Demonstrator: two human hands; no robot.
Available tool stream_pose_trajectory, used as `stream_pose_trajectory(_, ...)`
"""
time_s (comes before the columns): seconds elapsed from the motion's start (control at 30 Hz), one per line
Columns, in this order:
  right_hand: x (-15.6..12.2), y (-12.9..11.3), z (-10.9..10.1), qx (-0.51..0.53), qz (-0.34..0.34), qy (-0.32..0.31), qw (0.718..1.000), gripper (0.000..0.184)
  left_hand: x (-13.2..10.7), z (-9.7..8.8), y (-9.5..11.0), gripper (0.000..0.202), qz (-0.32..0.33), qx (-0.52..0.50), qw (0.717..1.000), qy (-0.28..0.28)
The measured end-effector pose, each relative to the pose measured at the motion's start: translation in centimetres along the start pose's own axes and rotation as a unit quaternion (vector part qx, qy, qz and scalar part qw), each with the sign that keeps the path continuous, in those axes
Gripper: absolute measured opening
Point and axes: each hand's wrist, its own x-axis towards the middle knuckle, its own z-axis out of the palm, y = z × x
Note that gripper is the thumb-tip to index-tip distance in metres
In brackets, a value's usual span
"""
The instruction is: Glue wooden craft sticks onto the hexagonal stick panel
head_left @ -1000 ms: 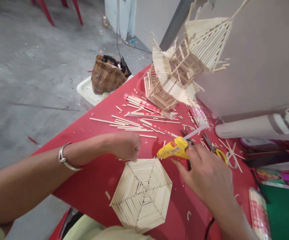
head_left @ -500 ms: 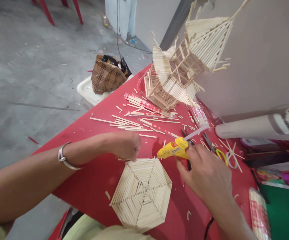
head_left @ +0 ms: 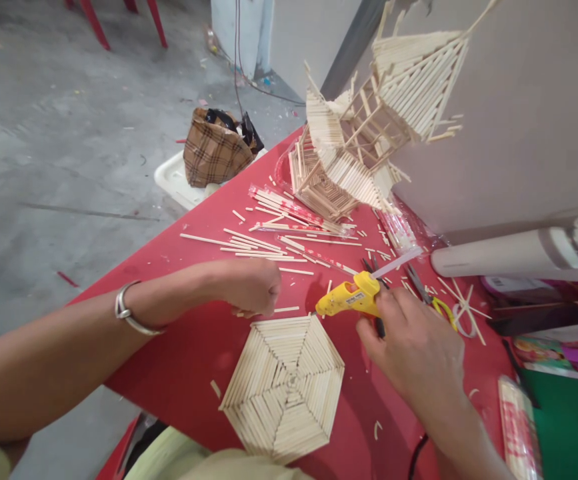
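Note:
My left hand (head_left: 256,287) is closed on a thin wooden stick (head_left: 287,309), whose ends stick out on both sides of the fingers. It hovers just beyond the top edge of a hexagonal panel (head_left: 313,393) made of glued wooden sticks. In my right hand (head_left: 416,340) is a yellow hot glue gun (head_left: 349,299), with a clear glue stick (head_left: 396,262) poking out of its back. The gun's nozzle is close to the panel's top right corner; whether they touch I cannot tell.
A pagoda-like stick model (head_left: 353,140) stands at the back of the red table (head_left: 169,353). Loose sticks (head_left: 253,245), wrapped ones and yellow-handled scissors (head_left: 443,312) lie beyond my hands. A white pipe (head_left: 499,257) is at right, and a plaid bag (head_left: 216,150) sits off the table's left edge.
The stick in my left hand has moved slightly away from the panel's top edge and now shows to the right of the fingers. My right hand and the glue gun have shifted very slightly right.

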Motion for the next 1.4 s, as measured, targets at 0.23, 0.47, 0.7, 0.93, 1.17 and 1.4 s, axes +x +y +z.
stream_pose_trajectory(0.23, 0.1, -0.1, 0.0, -0.001, 0.0, -0.001, 1.0, 0.023, 0.2, 0.0, -0.1, 0.009, -0.001, -0.004, 1.0, 0.001)
stream_pose_trajectory(0.47, 0.2, -0.2, 0.0, -0.007, 0.003, 0.0, 1.0, 0.023, 0.2, 0.1, -0.1, 0.008, 0.014, 0.035, 0.999, 0.014)
stream_pose_trajectory(0.7, 0.2, -0.1, -0.1, -0.009, 0.004, 0.001, 1.0, 0.021, 0.4, -0.1, -0.9, 0.009, 0.017, 0.023, 0.999, 0.034)
stream_pose_trajectory(0.93, 0.0, -0.1, 0.1, -0.003, 0.005, 0.0, 1.0, 0.019, 0.7, -0.2, -1.4, 0.009, 0.017, 0.015, 0.999, 0.04)
stream_pose_trajectory(1.17, 0.0, -0.1, 0.2, -0.012, 0.005, 0.001, 1.0, 0.016, 0.8, -0.1, -1.5, 0.009, 0.018, 0.015, 0.999, 0.035)
stream_pose_trajectory(1.4, 0.0, -0.1, 0.1, -0.012, 0.008, -0.002, 1.0, 0.015, 0.7, -0.1, -1.4, 0.008, 0.019, 0.014, 0.999, 0.038)
